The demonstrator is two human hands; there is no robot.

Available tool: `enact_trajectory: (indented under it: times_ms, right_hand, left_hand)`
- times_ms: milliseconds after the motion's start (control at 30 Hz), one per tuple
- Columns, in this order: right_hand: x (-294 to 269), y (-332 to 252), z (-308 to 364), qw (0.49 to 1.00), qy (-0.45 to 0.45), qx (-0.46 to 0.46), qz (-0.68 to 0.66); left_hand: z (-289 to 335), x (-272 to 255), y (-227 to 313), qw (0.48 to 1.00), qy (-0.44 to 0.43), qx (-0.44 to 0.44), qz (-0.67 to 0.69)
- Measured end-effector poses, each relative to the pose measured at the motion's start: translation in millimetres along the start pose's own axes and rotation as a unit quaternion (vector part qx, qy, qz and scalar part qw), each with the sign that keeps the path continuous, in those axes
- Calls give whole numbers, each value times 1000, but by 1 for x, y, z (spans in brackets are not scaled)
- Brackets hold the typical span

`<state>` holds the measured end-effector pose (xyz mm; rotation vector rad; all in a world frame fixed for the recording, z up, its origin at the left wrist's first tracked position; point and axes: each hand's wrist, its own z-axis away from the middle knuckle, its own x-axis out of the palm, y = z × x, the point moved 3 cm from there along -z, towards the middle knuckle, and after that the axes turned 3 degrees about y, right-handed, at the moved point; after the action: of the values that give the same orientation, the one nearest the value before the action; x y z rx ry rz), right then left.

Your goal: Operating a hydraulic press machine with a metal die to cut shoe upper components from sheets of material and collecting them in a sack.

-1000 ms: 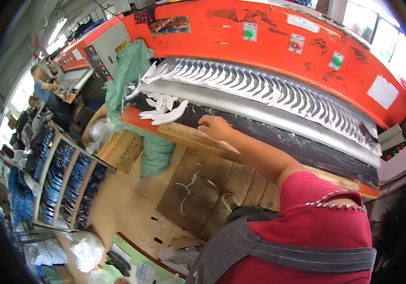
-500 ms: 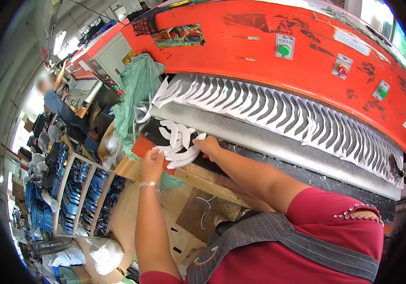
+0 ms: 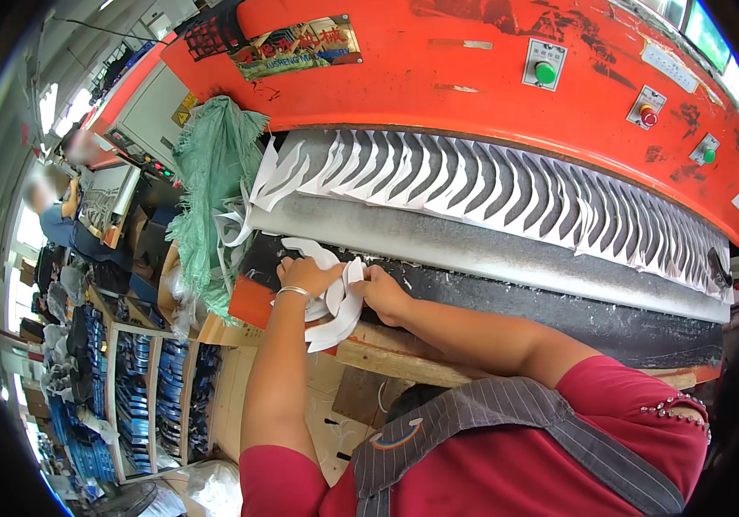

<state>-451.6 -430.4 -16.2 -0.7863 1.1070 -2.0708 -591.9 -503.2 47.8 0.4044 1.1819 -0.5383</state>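
A loose pile of white curved cut pieces (image 3: 336, 331) lies at the left end of the black work surface, some jutting over its front edge. My left hand (image 3: 309, 276), with a bracelet at the wrist, is closed over pieces at the back of the pile; its fingertips are partly hidden. To its right, my right hand (image 3: 384, 295) pinches the edge of a white curved piece between thumb and fingers. Behind the hands, a long row of white curved strips (image 3: 464, 185) lies on the grey cutting bed (image 3: 438, 228).
Beyond the bed rises a red machine (image 3: 438, 77) with a green button (image 3: 545, 73) and a red button (image 3: 648, 115). A green woven sack (image 3: 214, 164) hangs at its left end. Lower left stands a shelf rack (image 3: 154, 396) of blue pieces. Another person (image 3: 63, 215) stands far left.
My left hand has moved up and right onto the pile, close to my right hand. Pieces in the pile have shifted, and one now stands tilted between the hands. The view has turned.
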Motion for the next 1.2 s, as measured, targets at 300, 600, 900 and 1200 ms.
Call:
enact_trajectory:
  times_ms: [300,600,900,1200]
  right_hand:
    - [15,-12,18,979,-64,-60,-186]
    - [16,-77,51,956,-147,-191,-169]
    - [31,-67,160,946,-307,-66,-79]
    - [105,71,334,827,-549,92,81]
  left_hand:
    - [32,6,-21,941,-92,46,322]
    - [113,-37,-8,836,47,84,540]
    - [269,34,29,831,315,-3,458]
    - [487,190,6,576,457,-264,624]
